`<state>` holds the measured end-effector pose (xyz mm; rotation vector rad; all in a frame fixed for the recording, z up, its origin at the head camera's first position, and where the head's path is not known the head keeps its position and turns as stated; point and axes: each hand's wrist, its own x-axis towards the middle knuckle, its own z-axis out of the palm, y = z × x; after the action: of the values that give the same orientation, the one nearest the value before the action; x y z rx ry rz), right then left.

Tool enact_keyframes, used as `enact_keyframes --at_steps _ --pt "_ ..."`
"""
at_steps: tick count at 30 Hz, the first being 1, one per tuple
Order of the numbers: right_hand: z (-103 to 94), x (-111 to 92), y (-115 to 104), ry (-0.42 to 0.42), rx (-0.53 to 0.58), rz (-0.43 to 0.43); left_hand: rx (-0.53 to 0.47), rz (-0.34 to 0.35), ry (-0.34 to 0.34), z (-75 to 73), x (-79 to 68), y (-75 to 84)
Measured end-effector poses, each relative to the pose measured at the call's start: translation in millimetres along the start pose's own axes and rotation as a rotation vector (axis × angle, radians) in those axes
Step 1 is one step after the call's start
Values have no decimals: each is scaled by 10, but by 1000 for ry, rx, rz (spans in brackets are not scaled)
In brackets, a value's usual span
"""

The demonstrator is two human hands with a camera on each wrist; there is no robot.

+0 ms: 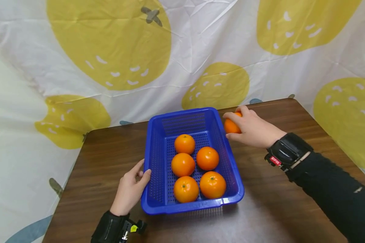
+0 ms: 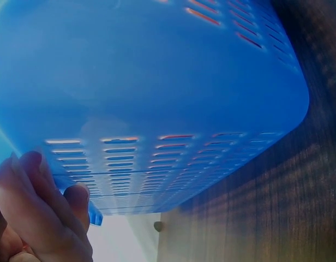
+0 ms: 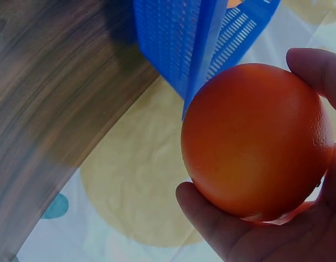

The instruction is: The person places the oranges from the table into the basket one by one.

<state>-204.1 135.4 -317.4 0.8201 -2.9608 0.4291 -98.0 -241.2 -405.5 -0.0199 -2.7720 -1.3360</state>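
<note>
A blue plastic basket (image 1: pixel 238 189) with perforated walls stands on the table, several oranges (image 1: pixel 183 165) lying in it. My left hand (image 1: pixel 130 189) grips the basket's left rim, thumb on top and the other fingers along the outer wall (image 2: pixel 157 98). Just outside the basket's right rim, my right hand (image 1: pixel 255 130) holds one more orange (image 1: pixel 232 124). In the right wrist view, fingers and thumb curve round this orange (image 3: pixel 255 142), with the basket's side (image 3: pixel 171 43) just beyond it.
The brown wooden table (image 1: pixel 270 172) extends on both sides of the basket. Behind it hangs a white cloth (image 1: pixel 194 33) with yellow fruit prints, close to the table's far edge. Black straps (image 1: pixel 290 150) with cameras sit on both wrists.
</note>
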Motion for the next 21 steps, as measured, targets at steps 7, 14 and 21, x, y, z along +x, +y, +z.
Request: enact_keyframes --at_steps 7,14,21 --pt "16 87 -73 -6 -9 -25 6 -5 7 -12 4 6" --pt "35 146 -151 -37 -18 -29 3 -14 0 -12 3 -1" --pt "32 250 -224 -60 -17 -54 -1 -21 -7 -21 -11 19"
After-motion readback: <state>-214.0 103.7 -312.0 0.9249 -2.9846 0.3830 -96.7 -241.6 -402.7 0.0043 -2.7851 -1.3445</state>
